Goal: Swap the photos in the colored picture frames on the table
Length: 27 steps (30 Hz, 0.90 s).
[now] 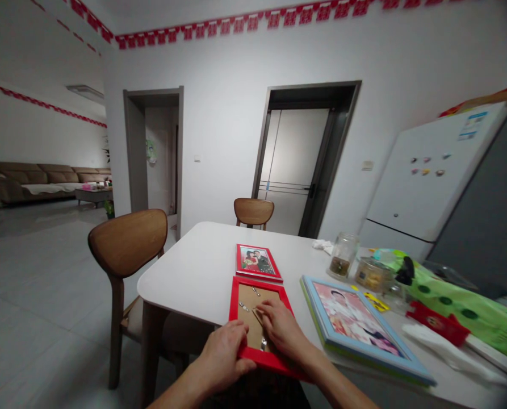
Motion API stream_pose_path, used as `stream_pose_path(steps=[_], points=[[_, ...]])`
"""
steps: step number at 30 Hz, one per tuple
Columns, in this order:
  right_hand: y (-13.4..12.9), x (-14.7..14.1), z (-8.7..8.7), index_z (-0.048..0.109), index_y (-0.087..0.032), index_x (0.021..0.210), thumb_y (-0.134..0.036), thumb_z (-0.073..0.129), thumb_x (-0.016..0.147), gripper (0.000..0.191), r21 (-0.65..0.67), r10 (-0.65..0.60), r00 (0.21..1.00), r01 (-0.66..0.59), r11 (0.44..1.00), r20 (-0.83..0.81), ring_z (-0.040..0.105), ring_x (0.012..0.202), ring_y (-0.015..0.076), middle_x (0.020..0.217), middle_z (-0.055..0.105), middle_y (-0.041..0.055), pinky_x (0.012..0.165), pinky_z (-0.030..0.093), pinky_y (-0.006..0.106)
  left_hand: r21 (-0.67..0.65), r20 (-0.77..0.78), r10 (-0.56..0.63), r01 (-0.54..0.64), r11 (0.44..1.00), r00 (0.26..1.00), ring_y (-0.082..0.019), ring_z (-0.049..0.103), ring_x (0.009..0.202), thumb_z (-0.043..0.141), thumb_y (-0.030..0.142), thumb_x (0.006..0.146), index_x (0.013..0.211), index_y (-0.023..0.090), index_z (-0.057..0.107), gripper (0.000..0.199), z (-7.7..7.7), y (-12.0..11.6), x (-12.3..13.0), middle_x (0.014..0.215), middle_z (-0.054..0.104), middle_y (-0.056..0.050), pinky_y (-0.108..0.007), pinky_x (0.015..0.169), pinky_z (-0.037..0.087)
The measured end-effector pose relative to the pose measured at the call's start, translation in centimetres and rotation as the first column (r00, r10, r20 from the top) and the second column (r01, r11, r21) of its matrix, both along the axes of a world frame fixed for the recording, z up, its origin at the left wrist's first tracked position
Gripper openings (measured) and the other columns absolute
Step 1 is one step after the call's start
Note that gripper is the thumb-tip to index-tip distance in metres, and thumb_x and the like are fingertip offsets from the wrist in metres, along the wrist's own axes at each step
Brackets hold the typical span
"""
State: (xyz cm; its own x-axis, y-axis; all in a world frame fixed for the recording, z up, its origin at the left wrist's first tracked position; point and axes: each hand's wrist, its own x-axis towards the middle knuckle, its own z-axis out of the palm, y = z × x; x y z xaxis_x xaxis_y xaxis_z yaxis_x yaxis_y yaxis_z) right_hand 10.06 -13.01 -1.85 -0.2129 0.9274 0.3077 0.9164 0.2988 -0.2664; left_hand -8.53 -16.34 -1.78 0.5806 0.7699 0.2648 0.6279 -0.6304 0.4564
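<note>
A red picture frame (234, 301) lies face down at the table's near edge, its brown backing board (248, 328) and several small metal clips showing. My left hand (224, 355) grips the frame's lower left corner, thumb on the near edge and fingers curled at the left side. My right hand (281, 329) rests over the backing's right part, fingers bent together near a thin strip at the board's middle; what they pinch is too small to make out. Just beyond lies a second red frame (257, 261), face up with a photo of two people.
Light blue and green frames (364, 324) are stacked on the right. Behind them stand a glass jar (344, 255), a container of food (370, 274) and a green bag (461, 307). Wooden chairs (129, 241) stand left and beyond the white table (189, 267).
</note>
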Motion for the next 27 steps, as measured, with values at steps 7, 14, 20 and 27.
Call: stream_pose_path(steps=[7,14,20,27], points=[[1.9,-2.9,-0.2,0.061,-0.023,0.095,-0.018,0.036,0.078,0.031,-0.032,0.052,0.993,-0.049,0.998,0.109,0.046,0.087,0.0168,0.092,0.056,0.0061,0.074,0.031,0.025,-0.024,0.001,-0.007,0.007,1.0,1.0,-0.022,0.049,0.099,0.062,0.035,0.064,0.103,0.019,0.049,0.043,0.0,0.0,-0.1,0.112,0.051,-0.007,-0.03,0.085,0.038],[1.1,-3.1,0.2,0.062,-0.023,0.084,-0.018,0.038,0.077,0.026,-0.047,0.089,0.985,-0.083,0.995,0.151,0.047,0.083,0.0156,0.088,0.056,0.0048,0.069,0.031,0.024,-0.049,0.012,-0.008,0.009,0.999,1.0,-0.022,0.049,0.098,0.061,0.035,0.065,0.103,0.019,0.049,0.043,0.2,0.0,-0.1,0.111,0.051,-0.006,-0.028,0.085,0.038],[2.4,-2.4,-0.1,0.062,-0.021,0.088,-0.023,0.041,0.076,0.024,-0.039,-0.026,0.999,0.027,0.999,0.021,0.051,0.086,0.0147,0.091,0.06,0.0047,0.072,0.033,0.022,-0.075,-0.011,0.008,-0.009,0.997,1.0,-0.022,0.048,0.099,0.062,0.035,0.064,0.105,0.019,0.049,0.047,0.8,-0.6,-0.2,0.112,0.051,-0.007,-0.029,0.086,0.037],[5.9,-0.7,-0.6,0.062,-0.019,0.07,-0.029,0.047,0.072,0.018,-0.079,-0.335,0.942,0.331,0.94,-0.038,0.057,0.069,0.0166,0.073,0.064,0.0059,0.057,0.034,0.023,-0.151,-0.091,-0.026,0.012,0.988,0.995,-0.022,0.049,0.096,0.065,0.03,0.061,0.1,0.017,0.052,0.043,2.7,-2.0,-0.5,0.106,0.054,-0.006,-0.028,0.084,0.039]])
